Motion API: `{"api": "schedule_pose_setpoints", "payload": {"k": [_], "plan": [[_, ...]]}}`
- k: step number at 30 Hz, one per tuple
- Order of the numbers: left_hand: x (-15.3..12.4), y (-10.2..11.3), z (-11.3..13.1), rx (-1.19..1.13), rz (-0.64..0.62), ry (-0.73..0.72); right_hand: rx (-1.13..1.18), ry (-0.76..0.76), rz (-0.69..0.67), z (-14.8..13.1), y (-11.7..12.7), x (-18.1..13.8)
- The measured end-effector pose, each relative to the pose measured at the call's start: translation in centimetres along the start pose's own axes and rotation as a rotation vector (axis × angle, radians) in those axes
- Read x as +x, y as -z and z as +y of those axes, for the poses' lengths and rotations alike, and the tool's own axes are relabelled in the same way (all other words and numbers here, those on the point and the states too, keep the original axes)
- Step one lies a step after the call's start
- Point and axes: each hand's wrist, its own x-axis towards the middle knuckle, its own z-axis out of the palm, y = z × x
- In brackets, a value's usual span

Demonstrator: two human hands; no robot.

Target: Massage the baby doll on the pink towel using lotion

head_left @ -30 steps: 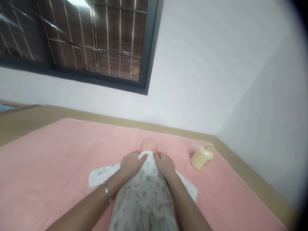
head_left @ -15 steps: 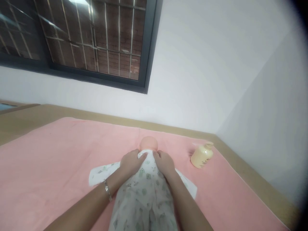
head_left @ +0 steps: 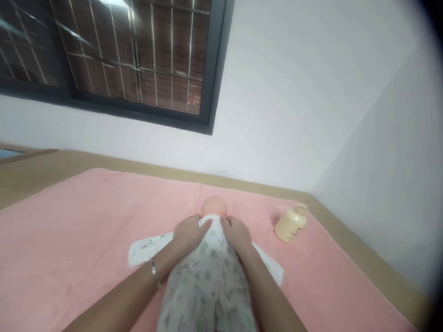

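Note:
A baby doll (head_left: 214, 205) lies on its back on a pink cloth (head_left: 86, 221), its smooth round head pointing away from me. It wears a white outfit (head_left: 211, 272) with a small green and grey print, and both sleeves spread out to the sides. My left hand (head_left: 190, 234) is wrapped round one shoulder, with the thumb on the upper chest. Round the other shoulder my right hand (head_left: 238, 234) is closed in the same way. The fingers under the doll are hidden. A silvery bracelet (head_left: 155, 273) circles my left wrist.
To the right of the doll a cream pump bottle (head_left: 290, 223) with dark lettering stands on the cloth. A wooden edge (head_left: 166, 168) runs behind it, against a white wall (head_left: 277, 115). At upper left is a dark-framed window (head_left: 207, 101) with bars.

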Motion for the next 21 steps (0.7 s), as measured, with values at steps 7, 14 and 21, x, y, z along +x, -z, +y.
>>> {"api": "schedule_pose_setpoints", "payload": {"k": [7,14,21], "plan": [[-0.16,0.27,0.28,0.003,-0.004,0.007,-0.001,0.002,0.002,-0.16,0.19,-0.06],[-0.13,0.25,0.35,0.004,-0.005,0.017,-0.004,-0.004,0.000,-0.03,0.07,-0.03],[-0.14,0.27,0.37,0.001,-0.005,0.011,0.005,0.000,0.001,0.06,-0.09,-0.04]]}}
